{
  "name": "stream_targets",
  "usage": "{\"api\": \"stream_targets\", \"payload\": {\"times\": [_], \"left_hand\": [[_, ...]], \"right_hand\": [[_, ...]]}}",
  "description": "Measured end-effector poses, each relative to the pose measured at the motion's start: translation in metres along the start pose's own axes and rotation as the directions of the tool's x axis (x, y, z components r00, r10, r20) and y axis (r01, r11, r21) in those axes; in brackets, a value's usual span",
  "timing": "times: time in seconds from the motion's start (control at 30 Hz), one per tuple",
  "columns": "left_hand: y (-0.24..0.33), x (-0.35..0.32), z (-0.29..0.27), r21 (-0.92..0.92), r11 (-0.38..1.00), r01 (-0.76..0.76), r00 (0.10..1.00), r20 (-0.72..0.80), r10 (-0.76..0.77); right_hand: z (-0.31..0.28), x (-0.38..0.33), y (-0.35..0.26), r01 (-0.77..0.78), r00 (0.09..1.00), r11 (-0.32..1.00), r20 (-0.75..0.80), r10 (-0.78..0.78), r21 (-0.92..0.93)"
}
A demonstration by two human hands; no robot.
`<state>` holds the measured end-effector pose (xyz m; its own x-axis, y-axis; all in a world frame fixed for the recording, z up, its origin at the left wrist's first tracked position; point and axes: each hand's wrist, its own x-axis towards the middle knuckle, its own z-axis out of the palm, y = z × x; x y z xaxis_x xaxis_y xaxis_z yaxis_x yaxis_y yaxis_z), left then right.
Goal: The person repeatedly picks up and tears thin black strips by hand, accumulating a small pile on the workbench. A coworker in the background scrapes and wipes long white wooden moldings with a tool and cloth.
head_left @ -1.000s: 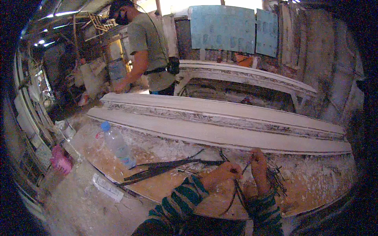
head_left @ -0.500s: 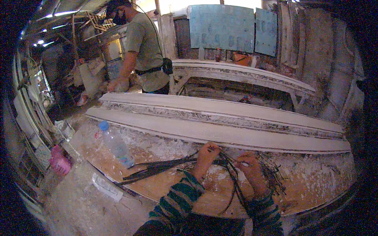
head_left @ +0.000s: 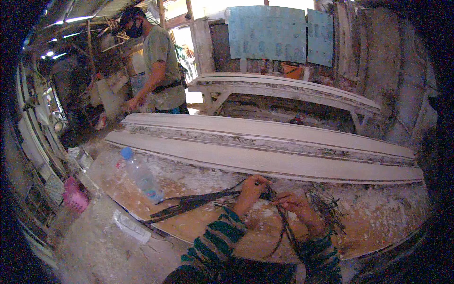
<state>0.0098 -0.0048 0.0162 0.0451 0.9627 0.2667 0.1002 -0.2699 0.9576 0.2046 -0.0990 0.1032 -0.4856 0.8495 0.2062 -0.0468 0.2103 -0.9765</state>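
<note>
Daylight pours in from the open gap behind my desk (head_left: 369, 222), blown out white up there, while the shed's left side sits dim. My view is soft and grainy, black at the corners, and straight planks (head_left: 265, 146) bow toward the rim.

Toward left centre of the frame, a clear plastic water bottle with a blue cap (head_left: 141, 174), lying on the dusty, plaster-spattered wooden workbench (head_left: 378, 222). Across the middle, two long pale moulded plaster strips (head_left: 265, 156) laid side by side. At the left edge, a small pink plastic basket (head_left: 74, 197). In the upper left, a co-worker in a grey-green shirt and dark cap (head_left: 158, 66), standing behind the strips. At top centre, blue sheets (head_left: 279, 34) fixed to the rough back wall
</note>
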Motion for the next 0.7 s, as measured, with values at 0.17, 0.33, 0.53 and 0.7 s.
{"api": "stream_targets", "payload": {"times": [0.17,0.33,0.53,0.7], "left_hand": [[-0.001,0.000,0.010,-0.056,0.998,-0.024,0.996,0.090,0.029],[0.005,-0.005,0.015,0.018,1.000,0.012,0.984,0.175,-0.015],[0.011,-0.011,0.019,-0.047,0.998,-0.046,0.947,0.315,0.058],[-0.008,-0.009,0.021,-0.171,0.985,-0.018,0.909,0.408,0.087]], "right_hand": [[-0.010,-0.002,0.016,0.056,0.993,0.998,-0.105,-0.057,-0.009],[-0.022,0.004,0.026,0.050,0.961,0.989,-0.264,-0.086,-0.141],[-0.037,0.009,0.045,-0.023,0.895,0.999,-0.446,0.009,-0.025],[-0.039,0.015,0.059,-0.018,0.848,0.982,-0.523,-0.084,-0.186]]}}
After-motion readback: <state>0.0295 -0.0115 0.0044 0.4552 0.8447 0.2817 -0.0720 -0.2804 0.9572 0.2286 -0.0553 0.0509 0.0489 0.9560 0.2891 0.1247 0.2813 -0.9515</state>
